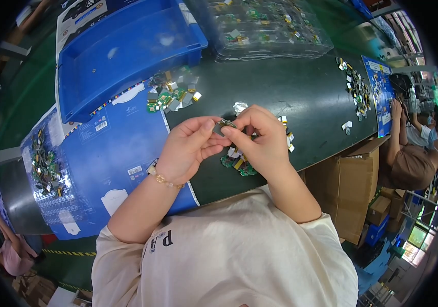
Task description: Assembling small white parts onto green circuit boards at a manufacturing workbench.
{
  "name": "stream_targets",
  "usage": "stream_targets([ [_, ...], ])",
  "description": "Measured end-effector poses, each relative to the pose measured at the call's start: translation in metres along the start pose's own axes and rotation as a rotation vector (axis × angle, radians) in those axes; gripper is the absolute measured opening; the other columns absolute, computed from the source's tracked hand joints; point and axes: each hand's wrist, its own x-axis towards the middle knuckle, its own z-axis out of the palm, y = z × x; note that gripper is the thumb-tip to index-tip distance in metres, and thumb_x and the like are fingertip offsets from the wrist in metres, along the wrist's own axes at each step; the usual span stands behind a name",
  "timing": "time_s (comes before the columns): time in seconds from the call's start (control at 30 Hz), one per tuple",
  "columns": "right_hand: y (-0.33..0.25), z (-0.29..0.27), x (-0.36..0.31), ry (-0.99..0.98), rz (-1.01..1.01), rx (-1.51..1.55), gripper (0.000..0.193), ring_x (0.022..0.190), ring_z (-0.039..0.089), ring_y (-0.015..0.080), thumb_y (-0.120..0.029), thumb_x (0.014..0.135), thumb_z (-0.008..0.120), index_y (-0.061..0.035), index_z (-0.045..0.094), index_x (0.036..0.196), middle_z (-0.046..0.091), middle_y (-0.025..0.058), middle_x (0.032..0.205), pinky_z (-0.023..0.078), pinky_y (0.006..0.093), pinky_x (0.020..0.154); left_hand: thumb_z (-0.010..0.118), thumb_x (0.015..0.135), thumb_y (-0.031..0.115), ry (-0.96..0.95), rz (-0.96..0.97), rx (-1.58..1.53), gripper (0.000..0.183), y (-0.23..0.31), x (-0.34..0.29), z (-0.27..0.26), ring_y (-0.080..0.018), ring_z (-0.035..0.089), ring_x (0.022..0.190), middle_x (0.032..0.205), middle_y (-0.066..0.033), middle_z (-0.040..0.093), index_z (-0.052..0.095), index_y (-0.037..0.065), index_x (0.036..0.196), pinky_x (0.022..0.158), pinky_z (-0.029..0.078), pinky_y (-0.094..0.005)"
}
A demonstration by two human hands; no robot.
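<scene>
Both my hands meet over the dark green tabletop [301, 112], holding one small grey, flat electronic module [222, 127]. My left hand [190, 140] pinches it between thumb and fingers from the left. From the right, my right hand [262, 135] grips its other edge, thumb on top. Under and beside my right hand lies a pile of small circuit boards [239, 165] with white and yellow parts, partly hidden by that hand. A crumpled silvery piece [240, 107] rests just beyond my fingers. Farther left sits another heap of green boards and grey modules [173, 97].
A blue plastic tray [126, 77] stands at the back left on blue printed sheets [101, 163]. Stacked clear trays [275, 51] of modules are at the back. More boards lie far left [45, 163] and right [356, 89]. A cardboard box [339, 194] adjoins the table; people sit at both sides.
</scene>
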Motion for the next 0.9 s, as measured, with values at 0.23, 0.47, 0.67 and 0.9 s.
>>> stream_targets([
  [0.23, 0.004, 0.001, -0.001, 0.010, 0.002, 0.002, 0.017, 0.057, 0.045, 0.0072, -0.007, 0.070, 0.073, -0.0037, 0.056, 0.068, 0.054, -0.0001, 0.067, 0.034, 0.0212, 0.049, 0.053, 0.091, 0.024, 0.014, -0.014, -0.011, 0.024, -0.002, 0.001, -0.001, -0.0144, 0.063, 0.082, 0.091, -0.0059, 0.064, 0.058, 0.005, 0.105, 0.071, 0.052, -0.0238],
  [0.47, 0.005, 0.002, -0.001, 0.010, 0.026, 0.005, 0.018, 0.058, 0.045, 0.0065, -0.007, 0.070, 0.073, -0.0035, 0.056, 0.068, 0.054, -0.0002, 0.068, 0.034, 0.0207, 0.050, 0.047, 0.094, 0.023, 0.003, -0.012, -0.003, 0.025, -0.002, 0.002, -0.002, -0.0132, 0.064, 0.083, 0.093, -0.0065, 0.064, 0.056, 0.004, 0.107, 0.071, 0.053, -0.0226],
  [0.67, 0.006, 0.003, 0.001, 0.011, -0.031, -0.055, 0.019, 0.059, 0.046, 0.0090, -0.008, 0.068, 0.074, -0.0039, 0.055, 0.067, 0.054, 0.0007, 0.067, 0.036, 0.0227, 0.050, 0.047, 0.094, 0.022, 0.061, 0.006, 0.056, 0.024, -0.002, 0.001, 0.003, -0.0131, 0.063, 0.084, 0.093, -0.0058, 0.064, 0.056, 0.004, 0.107, 0.073, 0.052, -0.0239],
  [0.9, 0.006, 0.002, 0.005, -0.004, 0.075, -0.078, 0.019, 0.059, 0.046, 0.0089, -0.010, 0.069, 0.073, -0.0053, 0.055, 0.070, 0.053, -0.0009, 0.068, 0.036, 0.0235, 0.051, 0.051, 0.092, 0.014, 0.081, 0.212, 0.288, 0.021, 0.002, -0.006, 0.011, -0.0149, 0.063, 0.088, 0.096, -0.0082, 0.064, 0.056, 0.000, 0.106, 0.078, 0.050, -0.0255],
])
